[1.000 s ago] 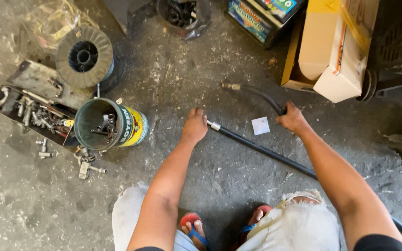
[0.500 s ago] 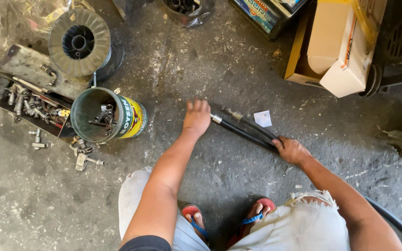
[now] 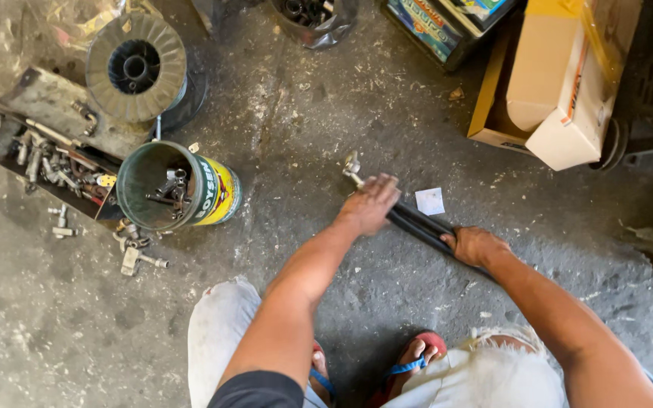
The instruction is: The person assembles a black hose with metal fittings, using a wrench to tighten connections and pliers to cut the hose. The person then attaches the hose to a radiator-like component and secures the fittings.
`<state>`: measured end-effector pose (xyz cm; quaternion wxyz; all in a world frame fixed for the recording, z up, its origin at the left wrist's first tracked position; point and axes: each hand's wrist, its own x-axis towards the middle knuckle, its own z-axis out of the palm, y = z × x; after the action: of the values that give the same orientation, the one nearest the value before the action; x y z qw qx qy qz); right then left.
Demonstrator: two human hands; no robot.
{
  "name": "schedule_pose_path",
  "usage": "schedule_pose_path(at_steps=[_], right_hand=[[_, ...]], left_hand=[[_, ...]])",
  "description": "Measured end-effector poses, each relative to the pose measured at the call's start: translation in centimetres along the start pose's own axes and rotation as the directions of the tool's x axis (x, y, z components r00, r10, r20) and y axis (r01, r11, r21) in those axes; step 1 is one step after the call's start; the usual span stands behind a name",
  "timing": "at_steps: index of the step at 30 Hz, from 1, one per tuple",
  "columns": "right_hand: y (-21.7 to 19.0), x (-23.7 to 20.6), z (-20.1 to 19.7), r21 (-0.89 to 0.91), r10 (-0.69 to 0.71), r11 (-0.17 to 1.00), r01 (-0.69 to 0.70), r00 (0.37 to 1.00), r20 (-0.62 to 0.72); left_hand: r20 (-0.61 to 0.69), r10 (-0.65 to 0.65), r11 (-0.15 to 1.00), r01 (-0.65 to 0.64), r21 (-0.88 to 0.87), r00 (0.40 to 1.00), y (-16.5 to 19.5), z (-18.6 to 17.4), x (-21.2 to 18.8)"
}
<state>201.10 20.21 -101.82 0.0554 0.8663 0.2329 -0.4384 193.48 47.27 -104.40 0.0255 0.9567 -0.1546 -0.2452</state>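
Two black hoses [image 3: 422, 225] with metal end fittings [image 3: 352, 168] lie side by side on the concrete floor in front of me. My left hand [image 3: 369, 202] rests on the hoses close to the fittings, fingers spread over them. My right hand [image 3: 476, 245] is closed around both hoses a little further along, to the right. Below my hands are my knees in pale shorts and my feet in red and blue sandals [image 3: 416, 357].
A green and yellow can [image 3: 175, 189] with metal parts stands at the left, beside a tray of fittings [image 3: 35, 155] and a wire spool [image 3: 136, 66]. Loose fittings [image 3: 134, 253] lie by the can. Cardboard boxes [image 3: 561, 83] stand at the upper right, a small paper scrap [image 3: 430, 201] near the hoses.
My right hand slid back along the hose toward me and closed on it. The hose ends came together under my left hand. The view shifted a little.
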Motion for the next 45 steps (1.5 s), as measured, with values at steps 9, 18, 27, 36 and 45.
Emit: schedule_pose_path(at_steps=[9,18,27,36,45], right_hand=[[0.0,0.6,1.4,0.066,0.029,0.997,-0.027,0.999,-0.029],[0.9,1.6,1.7,0.100,-0.007,0.995,0.010,0.999,-0.034],[-3.4,0.3,-1.2,0.032,0.022,0.999,-0.022,1.000,0.018],[-2.2,3.3,-0.2,-0.025,-0.064,0.998,0.065,0.997,0.031],[-1.7,4.9,-0.1,0.044,-0.123,0.992,0.120,0.989,0.087]], left_hand=[[-0.325,-0.431,0.879,0.311,-0.360,0.842,3.5,5.8,2.8],[-0.417,-0.432,0.871,0.248,-0.424,0.800,3.7,6.3,2.5],[-0.312,-0.461,0.845,0.304,-0.440,0.831,2.8,5.2,1.4],[-0.386,-0.499,0.840,0.323,-0.436,0.776,3.2,7.4,2.1],[-0.259,-0.517,0.796,0.348,-0.495,0.816,3.1,6.9,2.4]])
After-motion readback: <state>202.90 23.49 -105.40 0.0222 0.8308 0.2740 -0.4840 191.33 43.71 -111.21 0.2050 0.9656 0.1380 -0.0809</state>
